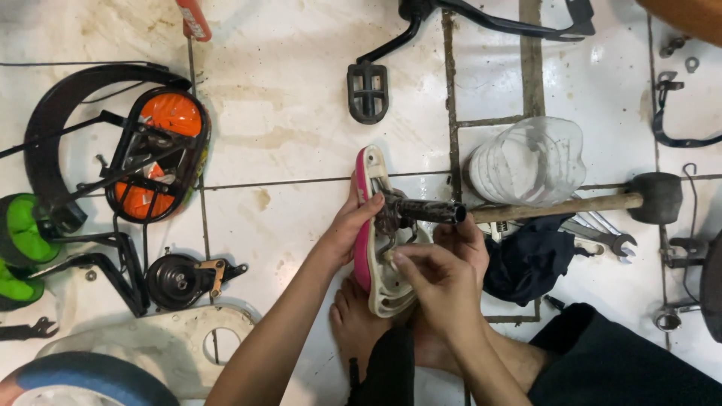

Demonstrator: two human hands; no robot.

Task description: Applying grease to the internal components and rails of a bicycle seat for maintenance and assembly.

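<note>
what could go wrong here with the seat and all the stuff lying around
1. The left hand steadies only the edge of the pink and cream bicycle saddle, held on its side; force from the right hand at the clamp could twist it loose, perhaps onto the bare foot below.
2. The rusty dark seat post juts towards the clear plastic bottle; a swing might knock it.
3. The steel wrenches lie close beside the legs and could be stepped on.

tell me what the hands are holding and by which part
A bicycle saddle, underside up. The left hand grips its pink edge; the right hand has its fingers at the seat-post clamp beneath.
</note>
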